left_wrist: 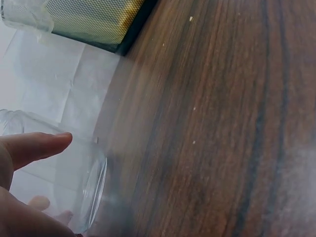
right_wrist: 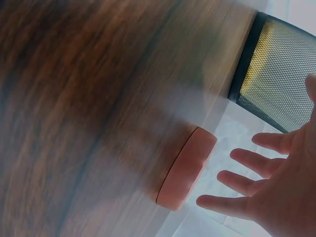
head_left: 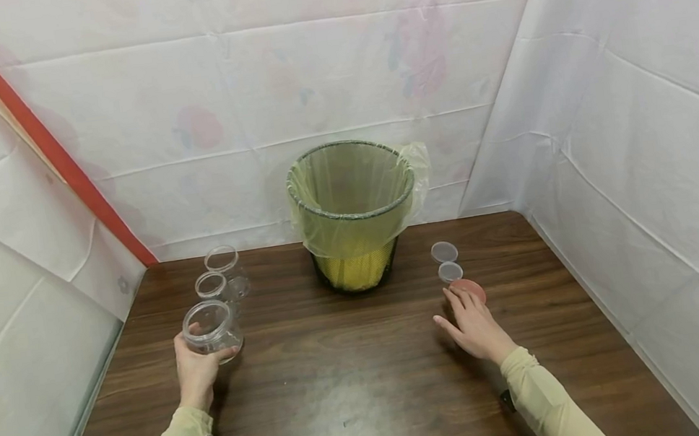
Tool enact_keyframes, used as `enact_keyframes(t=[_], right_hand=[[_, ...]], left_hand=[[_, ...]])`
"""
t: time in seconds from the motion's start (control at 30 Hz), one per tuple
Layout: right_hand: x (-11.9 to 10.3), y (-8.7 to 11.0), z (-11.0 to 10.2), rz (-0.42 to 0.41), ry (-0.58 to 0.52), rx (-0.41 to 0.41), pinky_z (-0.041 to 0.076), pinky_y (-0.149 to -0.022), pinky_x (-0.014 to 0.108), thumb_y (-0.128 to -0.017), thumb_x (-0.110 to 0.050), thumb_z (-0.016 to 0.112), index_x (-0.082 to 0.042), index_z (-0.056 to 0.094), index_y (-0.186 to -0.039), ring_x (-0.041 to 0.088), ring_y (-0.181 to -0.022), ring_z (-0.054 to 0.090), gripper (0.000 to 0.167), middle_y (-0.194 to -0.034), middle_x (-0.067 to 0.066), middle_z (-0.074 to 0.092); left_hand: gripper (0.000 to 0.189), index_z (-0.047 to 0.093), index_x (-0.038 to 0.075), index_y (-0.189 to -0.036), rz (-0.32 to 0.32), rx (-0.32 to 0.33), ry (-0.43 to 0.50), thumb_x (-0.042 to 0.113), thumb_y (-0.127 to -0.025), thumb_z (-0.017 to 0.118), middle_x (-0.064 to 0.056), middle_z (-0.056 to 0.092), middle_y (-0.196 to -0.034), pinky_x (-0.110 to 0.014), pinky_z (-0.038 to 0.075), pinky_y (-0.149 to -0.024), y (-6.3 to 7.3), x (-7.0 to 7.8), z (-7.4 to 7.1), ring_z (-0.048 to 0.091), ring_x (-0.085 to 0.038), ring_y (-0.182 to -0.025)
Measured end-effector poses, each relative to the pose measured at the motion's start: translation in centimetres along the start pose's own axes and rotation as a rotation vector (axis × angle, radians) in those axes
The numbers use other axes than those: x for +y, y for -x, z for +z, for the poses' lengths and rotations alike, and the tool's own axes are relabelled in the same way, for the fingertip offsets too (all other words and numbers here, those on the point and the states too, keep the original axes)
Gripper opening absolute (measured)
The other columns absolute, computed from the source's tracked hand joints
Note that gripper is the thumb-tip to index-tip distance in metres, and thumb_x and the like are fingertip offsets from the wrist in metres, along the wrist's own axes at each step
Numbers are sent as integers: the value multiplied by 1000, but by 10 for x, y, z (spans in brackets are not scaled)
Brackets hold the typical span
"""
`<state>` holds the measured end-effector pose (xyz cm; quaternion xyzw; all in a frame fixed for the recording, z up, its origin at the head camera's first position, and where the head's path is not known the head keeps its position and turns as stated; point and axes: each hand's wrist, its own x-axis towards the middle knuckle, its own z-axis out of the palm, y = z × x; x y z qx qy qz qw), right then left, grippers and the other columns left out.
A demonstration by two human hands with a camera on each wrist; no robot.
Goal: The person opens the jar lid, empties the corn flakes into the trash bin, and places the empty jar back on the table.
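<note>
At the left side of the table, my left hand [head_left: 198, 367] grips a clear, open-topped jar [head_left: 223, 337] with a wide rim. In the left wrist view the thumb [left_wrist: 39, 148] lies along one side of the jar [left_wrist: 81, 180], and fingertips show through its wall. Two more clear jars, a small one [head_left: 212, 286] and a taller one [head_left: 224, 260], stand behind it. On the right, my right hand [head_left: 476, 327] reaches over a reddish-pink round lid [head_left: 475, 290], its fingers spread. The right wrist view shows these fingers [right_wrist: 224, 205] close above the thick lid [right_wrist: 187, 170], holding nothing.
A mesh waste bin [head_left: 358, 264] with a pale yellow liner [head_left: 352, 236] stands at the back middle of the wooden table [head_left: 341, 364]. Two clear round lids [head_left: 444, 251] lie behind the pink one. White sheets [head_left: 256, 98] hang at the back and both sides.
</note>
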<state>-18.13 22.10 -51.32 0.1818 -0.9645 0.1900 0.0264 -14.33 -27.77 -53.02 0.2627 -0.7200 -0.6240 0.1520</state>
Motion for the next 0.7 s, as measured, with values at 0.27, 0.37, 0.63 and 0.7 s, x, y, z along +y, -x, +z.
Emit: enact_keyframes(t=[0.27, 0.37, 0.63, 0.7], right_hand=[[0, 0, 2, -7, 6, 26, 30, -105, 60, -96, -47, 48, 2, 36, -143, 42, -133, 33, 69, -144, 26, 37], [0, 1, 2, -1, 7, 21, 30, -105, 60, -96, -47, 48, 2, 36, -143, 42, -133, 33, 69, -144, 26, 37], [0, 0, 1, 7, 4, 13, 28, -107, 60, -96, -49, 45, 1, 34, -144, 42, -134, 31, 70, -146, 26, 35], [0, 0, 1, 6, 4, 23, 28, -107, 59, -96, -47, 47, 2, 35, -143, 42, -134, 31, 69, -145, 26, 35]], left_hand=[[101, 22, 9, -145, -48, -54, 14, -17, -62, 73, -12, 25, -154, -45, 25, -112, -2, 1, -4, 28, -29, -136], [102, 21, 9, -146, -61, -62, 2, -17, -62, 73, -13, 22, -155, -47, 24, -113, -1, 2, -5, 25, -31, -138], [110, 9, 11, -149, -53, -76, -4, -14, -65, 75, -14, 17, -156, -47, 19, -115, 1, 5, -6, 20, -32, -140], [117, -2, 17, -151, -35, -80, -3, -8, -68, 77, -11, 6, -158, -45, 13, -117, 4, 7, -5, 11, -29, -144]])
